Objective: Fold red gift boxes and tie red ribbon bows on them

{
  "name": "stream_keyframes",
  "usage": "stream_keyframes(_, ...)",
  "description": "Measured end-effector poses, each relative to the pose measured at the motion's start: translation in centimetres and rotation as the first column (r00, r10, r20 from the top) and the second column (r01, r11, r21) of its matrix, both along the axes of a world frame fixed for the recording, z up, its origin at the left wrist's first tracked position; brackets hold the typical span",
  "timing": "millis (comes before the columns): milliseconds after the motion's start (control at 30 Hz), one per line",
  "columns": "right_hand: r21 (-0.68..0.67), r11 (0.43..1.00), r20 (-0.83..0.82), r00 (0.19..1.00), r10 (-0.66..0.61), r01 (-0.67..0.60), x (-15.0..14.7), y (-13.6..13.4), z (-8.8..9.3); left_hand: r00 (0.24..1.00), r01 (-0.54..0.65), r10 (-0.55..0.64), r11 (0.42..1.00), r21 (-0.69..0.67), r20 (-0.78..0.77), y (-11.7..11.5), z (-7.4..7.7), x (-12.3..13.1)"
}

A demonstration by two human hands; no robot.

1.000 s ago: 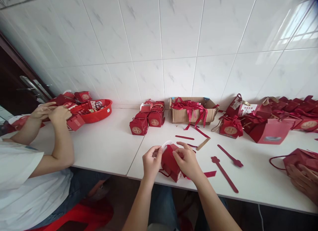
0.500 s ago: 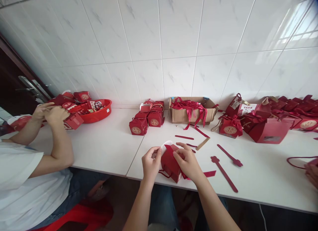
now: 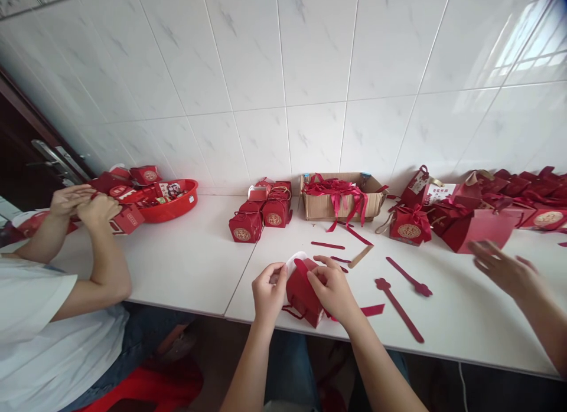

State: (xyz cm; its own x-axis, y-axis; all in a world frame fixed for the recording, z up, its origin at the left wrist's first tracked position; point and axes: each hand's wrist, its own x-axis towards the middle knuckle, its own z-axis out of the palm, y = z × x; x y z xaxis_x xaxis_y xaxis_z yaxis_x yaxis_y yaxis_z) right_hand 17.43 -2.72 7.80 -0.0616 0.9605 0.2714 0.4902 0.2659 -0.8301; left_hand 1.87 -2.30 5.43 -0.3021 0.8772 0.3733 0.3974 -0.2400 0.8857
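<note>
The red box (image 3: 303, 294) sits at the near edge of the white bench (image 3: 190, 264), just where it was half a second ago, clamped between both hands. The left hand (image 3: 268, 291) pinches its left side by the white flap (image 3: 295, 260). The right hand (image 3: 333, 288) presses on the top fold. Red paper strips (image 3: 401, 310) lie just to the right. A co-worker's open hand (image 3: 502, 269) now reaches over the bench at the right, where only fingertips and a cord showed before. Far left, another person's hands (image 3: 84, 206) stay together near the red basin (image 3: 172, 200).
</note>
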Motion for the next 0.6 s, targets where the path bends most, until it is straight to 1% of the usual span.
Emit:
stream_keyframes(200,0.025,0.999,0.045,0.998,-0.049,0.048,-0.09,0.07,-0.26,1.000,0.002,-0.002,1.000,0.011,-0.031,-0.44,0.18,0.03)
stream_keyframes(400,0.030,0.999,0.086,0.995,-0.044,0.041,-0.15,-0.04,-0.22,0.998,0.006,-0.005,1.000,0.016,-0.055,-0.62,0.25,0.02)
stream_keyframes(600,0.022,0.999,0.118,0.993,-0.026,0.024,-0.39,0.01,-0.25,0.996,0.036,-0.035,0.999,0.018,-0.078,-0.73,0.35,0.08)
